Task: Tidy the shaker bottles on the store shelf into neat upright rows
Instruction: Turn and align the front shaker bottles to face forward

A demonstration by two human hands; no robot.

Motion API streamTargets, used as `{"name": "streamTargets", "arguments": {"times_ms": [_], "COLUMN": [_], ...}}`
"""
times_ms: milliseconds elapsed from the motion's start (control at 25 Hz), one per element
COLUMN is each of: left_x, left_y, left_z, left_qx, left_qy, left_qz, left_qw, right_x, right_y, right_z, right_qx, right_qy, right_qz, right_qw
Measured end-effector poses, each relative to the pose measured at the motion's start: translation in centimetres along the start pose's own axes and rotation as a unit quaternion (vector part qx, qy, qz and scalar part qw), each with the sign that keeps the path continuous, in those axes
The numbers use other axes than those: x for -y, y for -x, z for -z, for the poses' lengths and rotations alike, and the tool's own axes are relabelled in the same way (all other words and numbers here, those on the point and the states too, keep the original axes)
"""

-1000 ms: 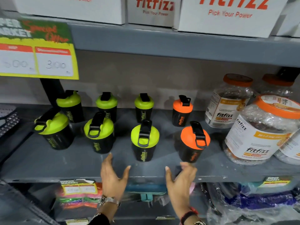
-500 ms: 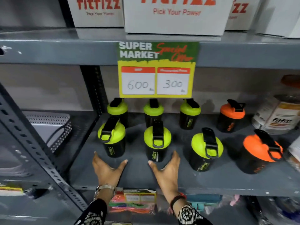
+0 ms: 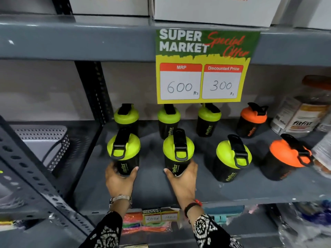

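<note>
- A grey metal shelf (image 3: 206, 192) in a store carries eight shaker bottles in two rows of four, every one upright; a bare strip of shelf runs between the front row and the front edge, widest at the right.
- An upper shelf (image 3: 77, 42) above holds white cartons (image 3: 211, 11), three at least in part in view.
- A yellow and green price sign (image 3: 202, 67) hangs from the upper shelf's edge, marked 600 and 300, its lower edge just over the back row.
- A clear jar (image 3: 302, 113) with a "fitfizz" label stands at the right end, near the orange bottles.
- A grey perforated basket (image 3: 44, 142) sits in the next bay to the left, past the black upright post (image 3: 93, 90).
- Back row: three green-lidded bottles (image 3: 168, 120) and one orange-lidded bottle (image 3: 252, 120), set apart with gaps between.
- Front row: the leftmost front bottle (image 3: 123, 151), the second front bottle (image 3: 178, 151), a third green-lidded one (image 3: 232, 156) and a front orange bottle (image 3: 288, 156) close to the right-hand goods.
- The left hand (image 3: 119, 179) wraps the base of the leftmost front bottle, fingers curled round it.
- The right hand (image 3: 182, 178) cups the base of the second front bottle in the same way.
- One wristwatch (image 3: 120, 198) shows on the left wrist.
</note>
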State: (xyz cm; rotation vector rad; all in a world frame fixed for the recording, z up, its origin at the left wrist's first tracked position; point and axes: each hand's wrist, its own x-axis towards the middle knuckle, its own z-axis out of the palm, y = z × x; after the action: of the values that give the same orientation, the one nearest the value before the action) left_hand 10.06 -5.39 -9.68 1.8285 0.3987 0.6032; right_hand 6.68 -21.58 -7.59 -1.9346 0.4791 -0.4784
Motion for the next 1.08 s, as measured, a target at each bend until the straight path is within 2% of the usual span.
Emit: {"name": "streamTargets", "arguments": {"times_ms": [480,720,1080], "left_x": [0.2,0.8,0.7], "left_y": [2.6,2.1,2.2], "left_z": [3.3,3.3,3.3], "left_qx": [0.024,0.071,0.037], "left_qy": [0.003,-0.007,-0.018], "left_qz": [-0.008,-0.027,0.005], "left_qw": [1.0,0.997,0.999], "right_x": [-0.5,-0.4,-0.5], "right_y": [3.1,3.1,3.1], "right_z": [1.4,1.4,1.4], "right_qx": [0.008,0.018,0.012], "right_qy": [0.016,0.023,0.033], "right_qz": [0.019,0.02,0.021], "right_qw": [1.0,0.999,0.999]}}
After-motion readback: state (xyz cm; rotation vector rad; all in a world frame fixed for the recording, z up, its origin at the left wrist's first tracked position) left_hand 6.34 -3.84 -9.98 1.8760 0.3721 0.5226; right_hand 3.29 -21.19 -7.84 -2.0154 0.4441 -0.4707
